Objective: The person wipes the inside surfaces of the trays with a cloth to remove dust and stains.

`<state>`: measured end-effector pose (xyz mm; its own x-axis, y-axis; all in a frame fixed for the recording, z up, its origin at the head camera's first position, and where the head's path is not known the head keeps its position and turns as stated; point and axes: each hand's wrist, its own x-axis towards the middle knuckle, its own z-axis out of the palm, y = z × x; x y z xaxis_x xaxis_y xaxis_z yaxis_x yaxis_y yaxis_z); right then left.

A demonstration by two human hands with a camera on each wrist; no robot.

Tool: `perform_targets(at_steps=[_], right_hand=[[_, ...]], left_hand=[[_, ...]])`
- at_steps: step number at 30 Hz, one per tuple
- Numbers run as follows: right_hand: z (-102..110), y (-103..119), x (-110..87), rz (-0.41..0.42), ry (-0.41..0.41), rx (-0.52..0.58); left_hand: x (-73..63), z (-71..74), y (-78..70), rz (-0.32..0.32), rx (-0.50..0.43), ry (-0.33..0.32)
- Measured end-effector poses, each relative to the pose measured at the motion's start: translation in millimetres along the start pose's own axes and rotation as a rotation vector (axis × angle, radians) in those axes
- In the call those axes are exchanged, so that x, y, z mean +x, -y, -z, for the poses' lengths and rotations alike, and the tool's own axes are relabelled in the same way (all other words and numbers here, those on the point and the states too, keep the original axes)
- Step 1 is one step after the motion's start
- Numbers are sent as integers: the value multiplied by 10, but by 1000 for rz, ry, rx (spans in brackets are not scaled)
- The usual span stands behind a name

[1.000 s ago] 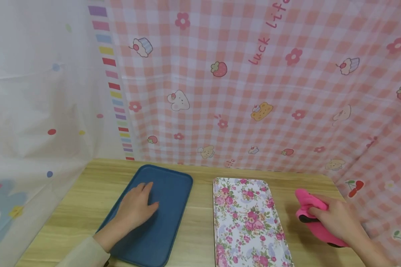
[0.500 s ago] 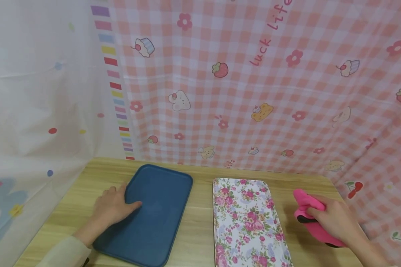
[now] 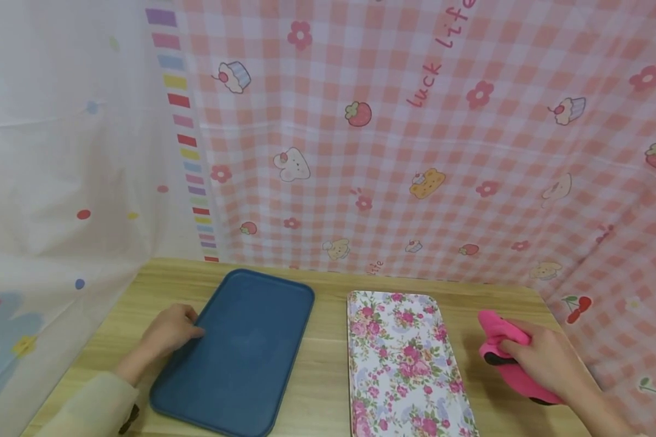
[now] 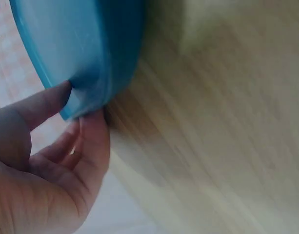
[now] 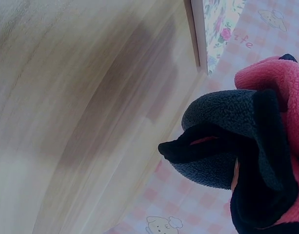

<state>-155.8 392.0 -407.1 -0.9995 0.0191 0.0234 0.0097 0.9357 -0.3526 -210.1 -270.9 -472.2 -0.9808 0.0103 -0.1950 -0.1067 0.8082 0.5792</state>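
Observation:
A dark blue rectangular tray [image 3: 246,358] lies on the left part of the wooden table. My left hand [image 3: 166,329] pinches its left rim. The left wrist view has the thumb over the rim of the tray [image 4: 86,39], with the other fingers [image 4: 94,141] under it. On the right, my right hand [image 3: 549,358] grips a bunched pink fleecy cloth [image 3: 503,331] above the table. Up close in the right wrist view, the cloth [image 5: 222,114] has a dark grey side and black edging. Its folds hide most of the right fingers there.
Between the hands, a flat white tray-like board [image 3: 410,364] with pink roses lies on the wooden table [image 3: 322,370]. A pink checked sheet [image 3: 328,145] hangs behind and to the right, and a white dotted sheet [image 3: 60,158] on the left.
My left hand has moved left from over the middle of the blue tray to its left rim and taken hold of it. The right hand keeps its grip on the cloth, almost still.

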Motion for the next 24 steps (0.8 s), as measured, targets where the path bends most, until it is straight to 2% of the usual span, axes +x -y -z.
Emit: perform_targets(at_steps=[5, 12, 19, 24], right_hand=[[-13, -1, 23, -9, 7, -4], [-61, -1, 31, -13, 8, 46], [-83, 1, 33, -20, 15, 66], [-81, 2, 22, -16, 9, 69]], left_hand=[[11, 38, 34, 24, -127, 49], [-10, 85, 22, 57, -305, 179], [-40, 93, 89, 34, -513, 338], [-20, 74, 133, 33, -624, 400]])
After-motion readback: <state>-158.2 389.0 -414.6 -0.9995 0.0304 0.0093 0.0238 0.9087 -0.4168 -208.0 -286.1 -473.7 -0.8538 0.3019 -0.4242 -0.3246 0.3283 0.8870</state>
